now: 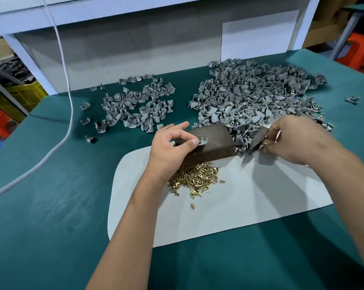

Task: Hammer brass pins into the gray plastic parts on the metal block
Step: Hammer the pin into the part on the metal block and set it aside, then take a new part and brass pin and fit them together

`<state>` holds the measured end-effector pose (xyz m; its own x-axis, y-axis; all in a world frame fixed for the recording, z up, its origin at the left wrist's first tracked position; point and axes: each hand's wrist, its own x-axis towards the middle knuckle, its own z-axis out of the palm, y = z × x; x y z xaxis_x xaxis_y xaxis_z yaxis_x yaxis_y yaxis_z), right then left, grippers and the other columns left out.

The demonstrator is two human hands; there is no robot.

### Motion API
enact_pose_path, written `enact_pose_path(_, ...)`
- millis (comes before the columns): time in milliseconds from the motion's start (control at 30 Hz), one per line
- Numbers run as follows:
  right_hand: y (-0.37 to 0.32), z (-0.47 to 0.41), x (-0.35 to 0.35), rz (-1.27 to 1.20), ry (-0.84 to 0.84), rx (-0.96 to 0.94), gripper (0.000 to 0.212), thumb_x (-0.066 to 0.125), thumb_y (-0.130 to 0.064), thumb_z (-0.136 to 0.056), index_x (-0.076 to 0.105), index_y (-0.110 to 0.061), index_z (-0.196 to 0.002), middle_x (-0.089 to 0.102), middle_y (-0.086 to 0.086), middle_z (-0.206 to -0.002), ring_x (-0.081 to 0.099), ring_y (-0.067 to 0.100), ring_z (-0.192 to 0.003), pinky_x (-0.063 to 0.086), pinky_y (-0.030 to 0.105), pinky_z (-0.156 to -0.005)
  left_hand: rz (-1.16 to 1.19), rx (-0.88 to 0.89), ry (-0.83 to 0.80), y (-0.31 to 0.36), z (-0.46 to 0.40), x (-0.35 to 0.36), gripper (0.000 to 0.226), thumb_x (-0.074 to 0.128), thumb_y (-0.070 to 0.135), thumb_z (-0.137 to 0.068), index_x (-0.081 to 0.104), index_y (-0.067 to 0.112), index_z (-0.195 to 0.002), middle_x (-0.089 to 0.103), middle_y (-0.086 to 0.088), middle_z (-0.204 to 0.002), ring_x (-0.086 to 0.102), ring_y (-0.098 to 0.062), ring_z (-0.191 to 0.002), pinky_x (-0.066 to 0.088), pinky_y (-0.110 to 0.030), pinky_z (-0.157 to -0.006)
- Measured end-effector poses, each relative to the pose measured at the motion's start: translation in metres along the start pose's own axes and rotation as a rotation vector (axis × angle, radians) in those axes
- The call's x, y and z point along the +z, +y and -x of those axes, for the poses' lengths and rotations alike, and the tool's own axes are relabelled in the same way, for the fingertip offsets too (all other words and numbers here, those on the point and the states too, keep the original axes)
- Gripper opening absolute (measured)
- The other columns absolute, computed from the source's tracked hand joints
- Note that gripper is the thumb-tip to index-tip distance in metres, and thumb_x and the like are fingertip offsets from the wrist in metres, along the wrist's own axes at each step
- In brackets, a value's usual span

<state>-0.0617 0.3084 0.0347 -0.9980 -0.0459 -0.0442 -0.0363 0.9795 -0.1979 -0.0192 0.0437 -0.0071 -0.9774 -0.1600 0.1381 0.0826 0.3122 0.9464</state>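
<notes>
A dark metal block [214, 141] stands on a white sheet [229, 206] in the middle of the table. My left hand [172, 147] pinches a gray plastic part [203, 141] with a pin standing in it, at the block's front left edge. To the right of the block, my right hand [298, 141] grips a small dark hammer [257, 139], its head tilted down near the block's right end. A heap of brass pins [194, 176] lies on the sheet just in front of the block.
A large pile of gray parts [258, 95] spreads behind and right of the block, a smaller pile [137, 105] to the back left. A white cable [69, 114] runs down the left side of the green table [51, 206]. A white wall panel stands behind.
</notes>
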Motion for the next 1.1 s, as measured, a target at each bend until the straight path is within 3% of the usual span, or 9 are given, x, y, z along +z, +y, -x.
enact_pose_path(300,0.016,-0.001,-0.003,-0.039,0.03,0.068,0.024,0.082,-0.026,-0.076,0.065,-0.035,-0.062,0.071,0.003,-0.081,0.063,0.033,-0.081,0.051,0.033,-0.07,-0.023,0.014,0.001,-0.001,-0.001,0.001,0.011,0.079,0.012,-0.086,0.08,0.021,-0.08,0.066,0.005,-0.134,0.047,-0.017,-0.138,0.029,-0.05,-0.12)
enact_pose_path(433,0.002,0.004,-0.007,-0.022,0.071,0.044,0.014,0.081,-0.021,-0.076,0.071,-0.03,-0.077,0.074,0.004,-0.091,0.066,0.032,-0.089,0.055,0.035,-0.077,-0.046,0.027,0.004,-0.002,-0.001,0.003,0.01,0.079,0.013,-0.086,0.08,0.021,-0.08,0.066,0.004,-0.134,0.047,-0.018,-0.139,0.03,-0.05,-0.12)
enact_pose_path(600,-0.055,0.019,-0.001,-0.176,0.196,-0.327,0.024,0.076,-0.035,-0.089,0.069,-0.031,-0.111,0.069,-0.004,-0.102,0.06,0.02,-0.099,0.053,0.039,-0.094,-0.057,0.047,0.029,-0.004,-0.001,0.002,0.009,0.08,0.013,-0.086,0.08,0.021,-0.081,0.065,0.006,-0.134,0.045,-0.019,-0.14,0.029,-0.049,-0.121)
enact_pose_path(700,-0.081,0.023,0.009,-0.175,0.187,-0.56,0.028,0.072,-0.043,-0.091,0.069,-0.034,-0.116,0.062,-0.008,-0.1,0.052,0.019,-0.105,0.047,0.042,-0.094,-0.034,0.083,0.028,-0.004,-0.002,0.003,0.001,0.08,0.019,-0.083,0.08,0.018,-0.083,0.067,0.003,-0.133,0.049,-0.021,-0.138,0.031,-0.051,-0.119)
enact_pose_path(800,-0.083,0.016,0.012,-0.225,0.211,-0.546,0.021,0.075,-0.04,-0.089,0.074,-0.033,-0.108,0.065,-0.01,-0.093,0.058,0.017,-0.096,0.051,0.041,-0.09,-0.023,0.098,0.152,-0.005,-0.006,-0.001,0.016,0.072,0.032,-0.083,0.08,0.018,-0.084,0.07,0.005,-0.126,0.056,-0.015,-0.13,0.039,-0.05,-0.115)
enact_pose_path(900,-0.08,0.002,0.01,-0.257,0.278,-0.339,0.023,0.08,-0.038,-0.085,0.075,-0.032,-0.108,0.074,-0.007,-0.093,0.068,0.018,-0.09,0.058,0.037,-0.087,-0.241,0.11,0.43,-0.019,-0.014,-0.022,0.008,0.07,0.023,-0.091,0.078,0.021,-0.088,0.072,0.009,-0.115,0.054,-0.003,-0.116,0.04,-0.042,-0.113)
enact_pose_path(967,-0.075,-0.009,0.006,-0.265,0.369,-0.209,0.027,0.08,-0.033,-0.087,0.074,-0.029,-0.112,0.075,-0.005,-0.09,0.069,0.021,-0.089,0.058,0.036,-0.088,-0.433,0.111,0.496,-0.032,-0.016,-0.037,0.015,0.068,0.017,-0.094,0.077,0.025,-0.103,0.072,0.005,-0.122,0.045,-0.005,-0.116,0.033,-0.032,-0.114)
enact_pose_path(1033,-0.073,-0.014,0.002,-0.316,0.428,-0.168,0.03,0.079,-0.026,-0.087,0.072,-0.026,-0.116,0.074,-0.005,-0.086,0.07,0.021,-0.087,0.059,0.038,-0.09,-0.561,0.044,0.453,-0.04,-0.016,-0.044,0.031,0.061,0.017,-0.096,0.07,0.024,-0.125,0.062,0.002,-0.141,0.036,-0.016,-0.132,0.024,-0.025,-0.115)
enact_pose_path(1100,-0.08,-0.011,0.002,-0.356,0.408,-0.259,0.028,0.079,-0.023,-0.087,0.071,-0.026,-0.113,0.072,-0.008,-0.082,0.069,0.019,-0.083,0.059,0.04,-0.088,-0.649,0.008,0.369,-0.045,-0.018,-0.042,0.045,0.055,0.018,-0.1,0.056,0.024,-0.144,0.046,-0.001,-0.157,0.021,-0.022,-0.148,0.016,-0.031,-0.123)
